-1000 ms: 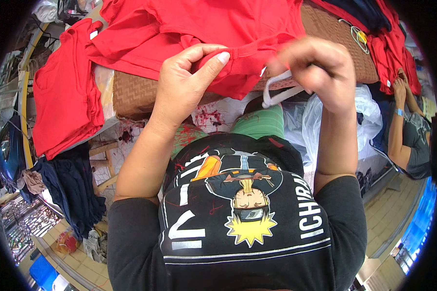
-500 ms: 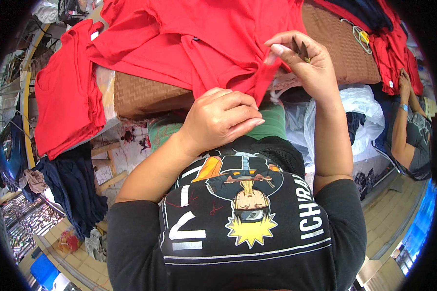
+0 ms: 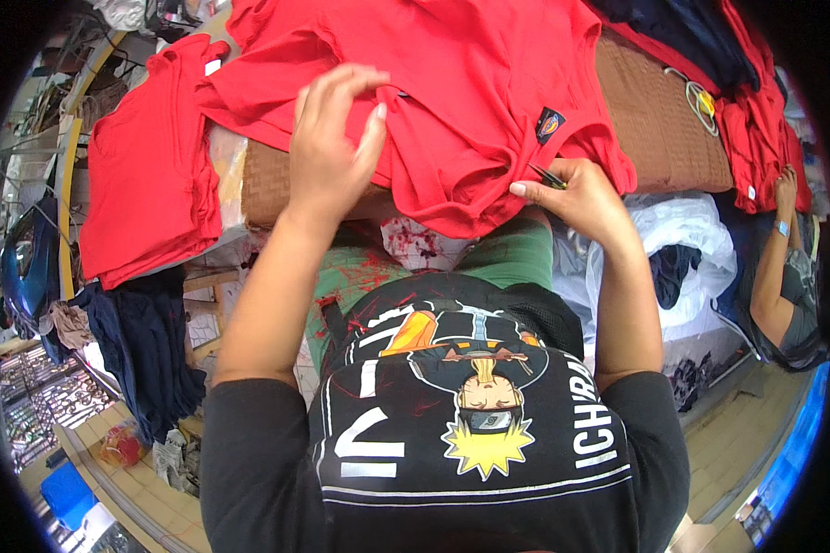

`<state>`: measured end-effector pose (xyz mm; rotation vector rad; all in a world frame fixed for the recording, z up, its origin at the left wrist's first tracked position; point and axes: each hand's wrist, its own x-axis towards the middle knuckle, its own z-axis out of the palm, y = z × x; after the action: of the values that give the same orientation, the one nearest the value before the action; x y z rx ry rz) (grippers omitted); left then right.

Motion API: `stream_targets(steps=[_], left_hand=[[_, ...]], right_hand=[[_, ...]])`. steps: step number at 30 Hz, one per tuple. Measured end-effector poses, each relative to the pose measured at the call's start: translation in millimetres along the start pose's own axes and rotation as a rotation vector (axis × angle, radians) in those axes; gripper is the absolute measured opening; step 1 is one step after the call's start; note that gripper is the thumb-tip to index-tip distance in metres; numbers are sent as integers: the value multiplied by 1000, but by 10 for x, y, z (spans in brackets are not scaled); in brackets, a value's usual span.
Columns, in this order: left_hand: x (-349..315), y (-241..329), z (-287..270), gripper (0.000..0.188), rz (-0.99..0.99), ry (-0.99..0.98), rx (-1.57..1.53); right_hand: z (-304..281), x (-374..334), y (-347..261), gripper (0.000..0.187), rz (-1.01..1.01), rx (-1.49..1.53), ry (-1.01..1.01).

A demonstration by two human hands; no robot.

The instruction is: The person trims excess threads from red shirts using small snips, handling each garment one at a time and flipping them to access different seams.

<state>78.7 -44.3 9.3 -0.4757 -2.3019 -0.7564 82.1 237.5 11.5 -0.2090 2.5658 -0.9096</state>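
Note:
A red shirt [image 3: 470,83] lies spread over the brown padded surface, its neckline hanging over the near edge. A small dark label [image 3: 550,125] shows beside the neck opening. My left hand [image 3: 332,152] hovers over the left part of the shirt, fingers apart and slightly blurred, holding nothing that I can see. In my right hand [image 3: 588,205], at the right side of the neckline, sits a pair of dark thread snips [image 3: 551,178]. Its thumb and fingertips touch the red cloth; whether they pinch it I cannot tell.
Folded red garments [image 3: 148,175] are stacked on the left, above dark blue cloth [image 3: 143,359]. A white plastic bag [image 3: 701,230] stands at the right below the brown padding [image 3: 650,120], which carries a looped cord [image 3: 701,101]. Farther right, another person's arm [image 3: 773,249] reaches to red garments.
My left hand has left the cloth edge, moved up and left, and opened. My right hand has come down to the neckline with the snips. The shirt has shifted, showing the label.

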Motion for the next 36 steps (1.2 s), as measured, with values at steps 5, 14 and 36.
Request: stream_targets(steps=[5, 14, 36], left_hand=[[309, -632, 268, 24, 28, -32, 420], [571, 407, -128, 15, 123, -166, -217], [-90, 94, 783, 29, -96, -417, -223]], right_hand=[[-108, -104, -167, 19, -92, 898, 108], [-1522, 465, 771, 27, -253, 1113, 987], [40, 568, 241, 19, -445, 37, 363]])
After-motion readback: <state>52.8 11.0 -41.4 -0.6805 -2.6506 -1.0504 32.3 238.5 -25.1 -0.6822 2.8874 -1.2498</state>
